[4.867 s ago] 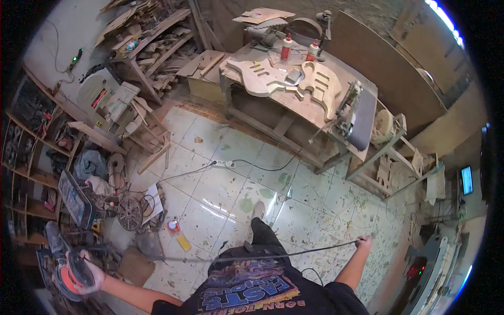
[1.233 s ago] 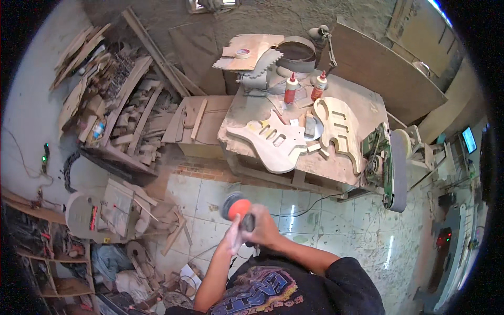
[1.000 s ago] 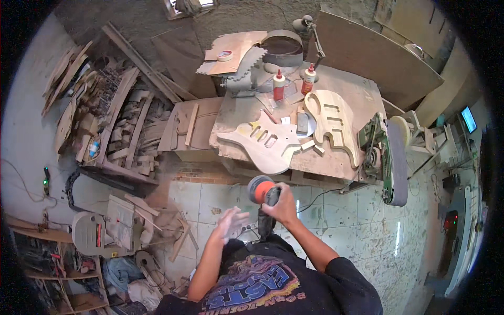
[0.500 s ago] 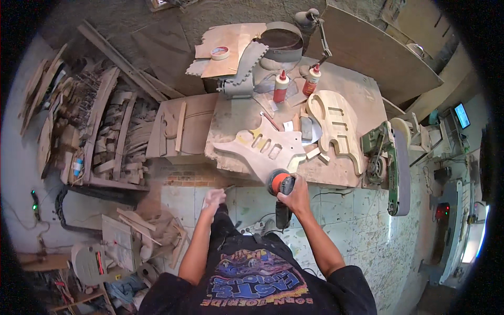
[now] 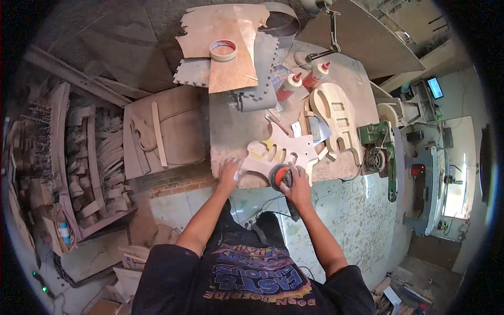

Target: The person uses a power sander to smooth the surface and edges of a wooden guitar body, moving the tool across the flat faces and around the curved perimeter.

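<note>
My right hand [image 5: 297, 185] grips a round sander [image 5: 278, 177] with an orange and black housing. The sander's pad rests on the near edge of a pale electric guitar body [image 5: 286, 144], which has several cut-out slots and yellowish patches and lies at the front of the workbench [image 5: 224, 128]. At the body's left end, my left hand [image 5: 229, 171] lies with its fingers stretched out, seemingly touching its edge. A second, lighter wooden guitar body [image 5: 336, 113] lies farther right.
Two glue bottles [image 5: 318, 75] with red caps stand behind the bodies. A tape roll [image 5: 223, 50] sits on plywood sheets at the back. A green belt sander [image 5: 377, 144] borders the bench's right side. A wood-scrap rack [image 5: 63, 152] is at left.
My left hand has come from over the floor to the guitar body's left end. The guitar body now lies turned differently, with one horn pointing away. The sander sits farther over its near edge.
</note>
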Demonstrator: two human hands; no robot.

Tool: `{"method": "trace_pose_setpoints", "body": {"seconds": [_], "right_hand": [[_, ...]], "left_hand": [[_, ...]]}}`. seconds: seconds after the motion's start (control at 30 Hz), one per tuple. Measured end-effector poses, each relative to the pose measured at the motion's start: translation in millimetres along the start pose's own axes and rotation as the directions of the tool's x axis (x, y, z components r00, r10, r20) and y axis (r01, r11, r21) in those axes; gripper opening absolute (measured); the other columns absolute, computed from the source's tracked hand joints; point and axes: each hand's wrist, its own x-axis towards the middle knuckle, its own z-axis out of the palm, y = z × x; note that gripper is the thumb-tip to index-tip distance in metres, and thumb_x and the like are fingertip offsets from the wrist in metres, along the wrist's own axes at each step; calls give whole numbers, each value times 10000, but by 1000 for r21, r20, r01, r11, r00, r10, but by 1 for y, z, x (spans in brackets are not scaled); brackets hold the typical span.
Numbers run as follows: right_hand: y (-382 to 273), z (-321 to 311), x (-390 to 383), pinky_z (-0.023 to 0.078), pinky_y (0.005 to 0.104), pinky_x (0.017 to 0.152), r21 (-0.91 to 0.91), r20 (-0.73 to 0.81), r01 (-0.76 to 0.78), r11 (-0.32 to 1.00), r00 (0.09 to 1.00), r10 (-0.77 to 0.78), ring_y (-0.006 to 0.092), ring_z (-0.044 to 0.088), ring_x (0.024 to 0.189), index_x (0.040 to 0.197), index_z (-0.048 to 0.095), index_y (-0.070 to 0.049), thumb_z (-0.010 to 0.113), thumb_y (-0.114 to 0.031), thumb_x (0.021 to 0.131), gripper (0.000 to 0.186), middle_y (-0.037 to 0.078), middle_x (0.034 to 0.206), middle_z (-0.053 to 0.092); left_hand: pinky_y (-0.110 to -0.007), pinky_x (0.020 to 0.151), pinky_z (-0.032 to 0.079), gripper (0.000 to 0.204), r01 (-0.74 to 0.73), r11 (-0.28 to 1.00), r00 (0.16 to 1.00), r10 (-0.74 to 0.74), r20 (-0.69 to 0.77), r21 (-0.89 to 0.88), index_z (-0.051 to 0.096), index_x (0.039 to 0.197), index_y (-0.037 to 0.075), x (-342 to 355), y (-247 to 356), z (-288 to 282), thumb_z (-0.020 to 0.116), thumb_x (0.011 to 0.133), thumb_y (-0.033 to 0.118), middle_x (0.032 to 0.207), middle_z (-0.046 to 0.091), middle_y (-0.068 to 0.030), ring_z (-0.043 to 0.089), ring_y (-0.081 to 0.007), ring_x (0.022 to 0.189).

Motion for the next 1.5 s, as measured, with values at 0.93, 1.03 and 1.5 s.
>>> {"method": "trace_pose_setpoints", "body": {"seconds": [0.93,1.03,1.5], "right_hand": [[-65,27,107,525,510,979,-61,-19,24,998,999,-26,433,573,1162,1495,499,-173,807,-205,692,860,178,1364,540],[-55,32,90,516,509,999,-95,-36,88,992,995,-92,436,573,1169,1497,509,-174,808,-227,687,865,185,1364,538],[-44,23,109,523,521,966,-42,-6,-6,999,1000,6,435,575,1152,1495,495,-197,824,-222,691,869,161,1347,549]], "left_hand": [[-502,946,433,440,-75,976,989,47,-139,-206,689,1180,57,9,-11,2,763,836,321,1095,675,-160,579,-406,1054],[-528,949,446,474,6,982,999,-15,-48,-191,694,1204,93,10,-11,6,722,864,422,1140,682,-145,588,-392,1094],[-496,925,465,480,67,986,998,-63,32,-155,701,1210,84,15,9,-9,754,842,387,1100,690,-159,592,-399,1068]]}}
